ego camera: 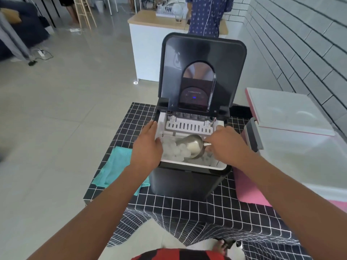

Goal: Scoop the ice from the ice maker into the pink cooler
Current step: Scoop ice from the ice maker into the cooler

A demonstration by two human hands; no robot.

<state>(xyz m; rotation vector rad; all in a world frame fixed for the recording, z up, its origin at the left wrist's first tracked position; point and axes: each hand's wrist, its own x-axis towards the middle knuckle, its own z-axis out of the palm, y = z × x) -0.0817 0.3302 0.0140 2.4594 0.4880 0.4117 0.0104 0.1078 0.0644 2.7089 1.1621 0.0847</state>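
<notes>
While left hand [148,145] steadies ice maker [189,177], right hand [228,145] grips scoop [191,145]

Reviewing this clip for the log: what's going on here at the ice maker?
A person is scooping ice out of an open black ice maker. The right hand grips the handle of a metal scoop, whose bowl lies in the ice and already holds some. The left hand rests flat on the machine's left rim. The pink cooler stands open at the right, its lid propped behind it.
</notes>
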